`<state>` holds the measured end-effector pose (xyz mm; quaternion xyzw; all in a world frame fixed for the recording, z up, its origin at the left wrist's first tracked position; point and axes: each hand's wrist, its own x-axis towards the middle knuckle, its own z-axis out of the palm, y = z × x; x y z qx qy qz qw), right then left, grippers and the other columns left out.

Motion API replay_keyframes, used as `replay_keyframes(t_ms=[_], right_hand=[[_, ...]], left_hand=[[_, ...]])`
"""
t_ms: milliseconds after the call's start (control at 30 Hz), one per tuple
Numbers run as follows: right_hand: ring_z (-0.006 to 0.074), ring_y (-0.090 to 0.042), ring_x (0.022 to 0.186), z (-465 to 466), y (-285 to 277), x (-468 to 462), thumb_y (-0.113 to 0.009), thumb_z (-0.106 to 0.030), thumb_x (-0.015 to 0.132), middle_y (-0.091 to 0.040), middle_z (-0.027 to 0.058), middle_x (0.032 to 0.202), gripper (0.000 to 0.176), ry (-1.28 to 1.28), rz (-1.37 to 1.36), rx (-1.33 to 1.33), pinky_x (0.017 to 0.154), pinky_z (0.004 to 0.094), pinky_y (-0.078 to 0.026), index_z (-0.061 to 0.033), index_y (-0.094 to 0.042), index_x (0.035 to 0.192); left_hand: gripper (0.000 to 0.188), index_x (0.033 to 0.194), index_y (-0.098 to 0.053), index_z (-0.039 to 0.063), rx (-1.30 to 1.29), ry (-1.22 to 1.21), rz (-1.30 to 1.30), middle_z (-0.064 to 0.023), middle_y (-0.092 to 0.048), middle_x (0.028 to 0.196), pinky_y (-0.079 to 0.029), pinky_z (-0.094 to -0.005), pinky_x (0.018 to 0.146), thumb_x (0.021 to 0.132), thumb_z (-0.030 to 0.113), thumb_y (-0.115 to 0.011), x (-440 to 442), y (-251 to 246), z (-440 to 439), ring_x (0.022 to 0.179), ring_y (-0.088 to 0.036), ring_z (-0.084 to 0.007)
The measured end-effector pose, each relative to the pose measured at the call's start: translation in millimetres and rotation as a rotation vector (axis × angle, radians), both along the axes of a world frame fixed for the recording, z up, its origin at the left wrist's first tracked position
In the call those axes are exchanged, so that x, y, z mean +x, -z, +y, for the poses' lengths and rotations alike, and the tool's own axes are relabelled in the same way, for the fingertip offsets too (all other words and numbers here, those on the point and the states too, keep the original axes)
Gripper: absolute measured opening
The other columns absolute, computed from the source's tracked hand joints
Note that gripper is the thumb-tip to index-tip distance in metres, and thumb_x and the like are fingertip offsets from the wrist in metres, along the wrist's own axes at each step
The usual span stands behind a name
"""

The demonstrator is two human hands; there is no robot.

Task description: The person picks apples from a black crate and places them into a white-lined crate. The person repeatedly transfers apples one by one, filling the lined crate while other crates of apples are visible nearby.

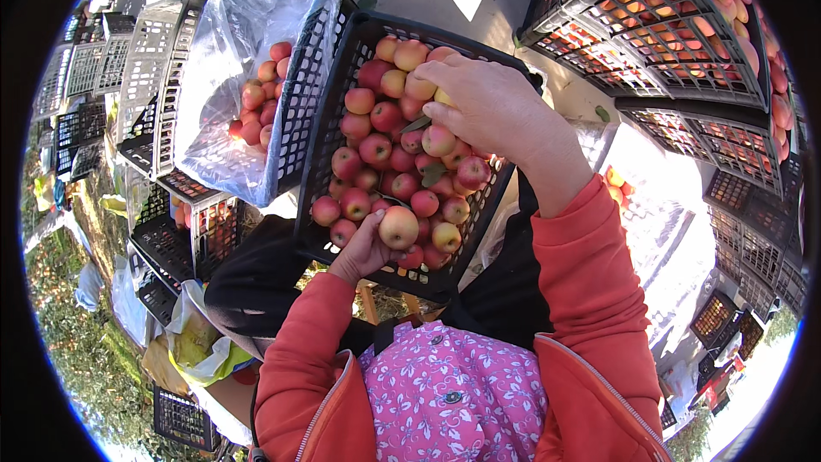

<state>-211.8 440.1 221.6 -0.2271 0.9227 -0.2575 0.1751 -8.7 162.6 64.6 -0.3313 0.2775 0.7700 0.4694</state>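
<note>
A black plastic crate (324,141) full of red and yellow apples (386,117) sits before me, close to my knees. My left hand (367,249) holds a large yellow-red apple (399,228) near the crate's front end, with the thumb on its left side. At the far right part of the crate, my right hand (494,102) reaches over the heap. Its fingers and thumb curve around a pale yellow-red apple (420,86); whether they grip it is not clear. A few green leaves (433,173) lie among the fruit.
On the left stands a crate lined with a clear plastic bag (224,77), with red apples (260,102) inside. Stacked crates of apples (660,32) rise at the right. Another plastic-lined container (667,231) lies beside my right arm. Plastic bags (199,333) are at lower left.
</note>
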Motion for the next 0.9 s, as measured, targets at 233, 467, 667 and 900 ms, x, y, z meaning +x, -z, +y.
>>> replay_keyframes(t_ms=[233,467,667,900], right_hand=[[0.0378,-0.066,0.100,-3.9,-1.7,0.0,-0.066,-0.028,0.090,-0.067,0.0152,0.110,0.033,-0.024,0.002,0.003,0.087,0.0459,-0.053,-0.0120,-0.060,0.119],[0.0371,-0.066,0.096,-6.2,1.4,0.8,-0.065,-0.028,0.091,-0.066,0.0141,0.103,0.028,-0.021,0.014,-0.038,0.083,0.0461,-0.054,-0.0110,-0.059,0.112],[0.0362,-0.066,0.093,-5.2,5.3,2.5,-0.063,-0.028,0.091,-0.065,0.0127,0.101,0.025,-0.021,0.051,-0.055,0.080,0.0456,-0.054,-0.0109,-0.058,0.109],[0.0359,-0.066,0.093,-3.1,4.9,3.9,-0.062,-0.027,0.091,-0.065,0.0124,0.100,0.023,-0.009,0.061,-0.063,0.079,0.0457,-0.054,-0.0108,-0.059,0.107]], left_hand=[[0.046,0.116,-0.062,0.002,-0.147,-0.063,0.059,-0.0163,-0.068,0.115,-0.058,-0.0452,0.087,0.098,0.044,-0.058,-0.6,22.4,-12.8,0.102,-0.068,-0.0339],[0.036,0.116,-0.064,0.017,-0.742,1.770,1.410,-0.0103,-0.071,0.088,-0.053,-0.0475,0.071,0.083,0.029,-0.068,1.6,-13.4,36.0,0.084,-0.070,-0.0332],[0.032,0.118,-0.062,0.017,-0.931,2.064,1.560,-0.0077,-0.071,0.086,-0.053,-0.0482,0.063,0.087,0.025,-0.064,19.2,-2.9,53.2,0.079,-0.072,-0.0285],[0.051,0.133,-0.054,0.014,-0.616,1.989,1.198,-0.0099,-0.072,0.095,-0.055,-0.0438,0.072,0.085,0.023,-0.067,-26.0,-32.9,55.8,0.090,-0.071,-0.0294]])
